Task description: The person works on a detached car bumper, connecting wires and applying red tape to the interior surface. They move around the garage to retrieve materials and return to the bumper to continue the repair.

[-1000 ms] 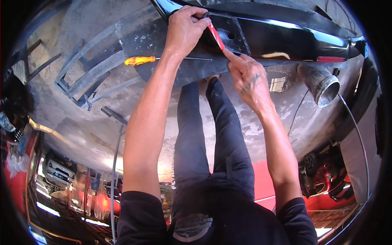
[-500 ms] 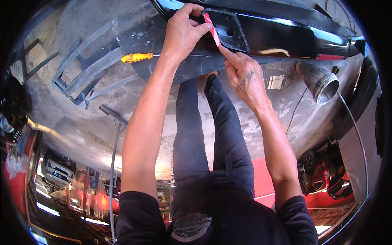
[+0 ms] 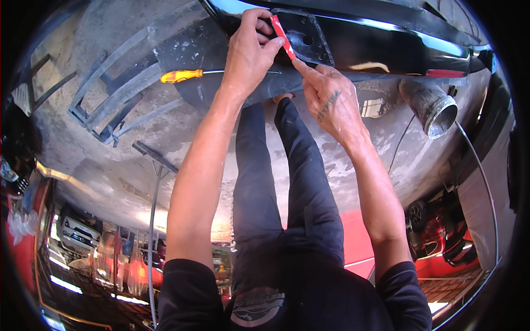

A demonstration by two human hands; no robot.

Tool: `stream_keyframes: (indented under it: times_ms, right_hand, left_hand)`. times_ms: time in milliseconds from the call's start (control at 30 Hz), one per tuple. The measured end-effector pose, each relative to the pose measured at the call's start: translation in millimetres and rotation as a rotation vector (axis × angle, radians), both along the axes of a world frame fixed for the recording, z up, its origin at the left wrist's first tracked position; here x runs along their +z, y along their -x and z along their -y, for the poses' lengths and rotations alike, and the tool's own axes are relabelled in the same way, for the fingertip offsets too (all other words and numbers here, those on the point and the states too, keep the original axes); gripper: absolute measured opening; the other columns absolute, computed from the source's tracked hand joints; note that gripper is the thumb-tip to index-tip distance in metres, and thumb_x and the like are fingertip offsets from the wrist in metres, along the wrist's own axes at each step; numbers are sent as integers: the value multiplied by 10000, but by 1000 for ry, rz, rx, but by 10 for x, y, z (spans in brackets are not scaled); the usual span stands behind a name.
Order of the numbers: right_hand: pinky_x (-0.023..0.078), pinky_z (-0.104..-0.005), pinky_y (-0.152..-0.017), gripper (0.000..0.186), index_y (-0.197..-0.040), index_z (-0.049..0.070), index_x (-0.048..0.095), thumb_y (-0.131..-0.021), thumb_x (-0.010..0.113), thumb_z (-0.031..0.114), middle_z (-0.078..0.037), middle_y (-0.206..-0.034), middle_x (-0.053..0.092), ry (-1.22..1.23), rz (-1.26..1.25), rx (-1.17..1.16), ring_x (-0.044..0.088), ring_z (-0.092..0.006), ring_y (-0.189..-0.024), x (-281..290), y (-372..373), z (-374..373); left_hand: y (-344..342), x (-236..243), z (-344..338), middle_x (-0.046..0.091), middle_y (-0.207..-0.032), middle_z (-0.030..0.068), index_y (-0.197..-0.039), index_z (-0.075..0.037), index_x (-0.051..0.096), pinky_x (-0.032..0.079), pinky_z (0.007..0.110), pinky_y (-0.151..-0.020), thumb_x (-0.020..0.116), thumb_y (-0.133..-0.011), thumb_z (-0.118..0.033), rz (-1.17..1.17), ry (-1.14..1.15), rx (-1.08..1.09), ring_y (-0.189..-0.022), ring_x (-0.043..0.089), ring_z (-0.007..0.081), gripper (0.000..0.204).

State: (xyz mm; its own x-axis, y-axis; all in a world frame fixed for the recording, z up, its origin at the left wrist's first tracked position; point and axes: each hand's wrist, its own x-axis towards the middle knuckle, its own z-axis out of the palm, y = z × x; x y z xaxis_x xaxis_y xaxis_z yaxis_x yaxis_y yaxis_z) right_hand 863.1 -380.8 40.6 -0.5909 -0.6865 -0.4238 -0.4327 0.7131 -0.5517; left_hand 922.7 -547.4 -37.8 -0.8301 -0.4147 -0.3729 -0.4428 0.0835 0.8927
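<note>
A thin strip of red tape (image 3: pixel 277 26) with pale patches runs at a slant between my hands, over the left edge of a square, dark-rimmed panel (image 3: pixel 317 33) with holes. That panel sits on a glossy black car bumper (image 3: pixel 381 48). My left hand (image 3: pixel 251 52) is closed on the strip's upper part, thumb lying against it and fingers bent behind. At the strip's lower end, the index fingertip of my right hand (image 3: pixel 331 99) meets it; the other fingers are curled in and the thumb is hidden. A screwdriver (image 3: pixel 182 76) with a yellow handle lies left of my left wrist.
Grey metal frame pieces (image 3: pixel 118 94) lie on the concrete floor at left. A metal pipe (image 3: pixel 433 110) stands below the bumper at right. A thin stand (image 3: pixel 154 220) rises beside my left forearm. Vehicles, a white one (image 3: pixel 77 231) and a red one (image 3: pixel 436 231), show at the edges.
My left thumb and fingers have shifted slightly down along the strip. The strip shows more red and less white. The whole view has moved a little; my right hand stays at the lower end.
</note>
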Motion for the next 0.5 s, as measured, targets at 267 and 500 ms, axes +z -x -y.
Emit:
stream_keyframes:
  times_ms: [267, 500]
  right_hand:
    - [522, -408, -731, 483, -1209, 47, 672, -728, 700, 74, -125, -800, 629, -79, -125, 187, 632, -297, -820, -37, 16, -5]
    - [512, -401, -726, 461, -1205, 52, 675, -745, 677, 77, -128, -792, 626, -75, -204, 293, 633, -293, -808, -33, 112, -23]
  left_hand:
    - [-60, -126, -72, 639, -878, 37, -928, 20, 668, 498, 256, -723, 661, -873, -23, -121, 61, -14, -761, 610, 112, 70]
    - [-63, -110, -115, 673, -773, 84, -924, 13, 680, 496, 286, -651, 665, -861, -25, -85, -17, 79, -664, 611, 148, 75]
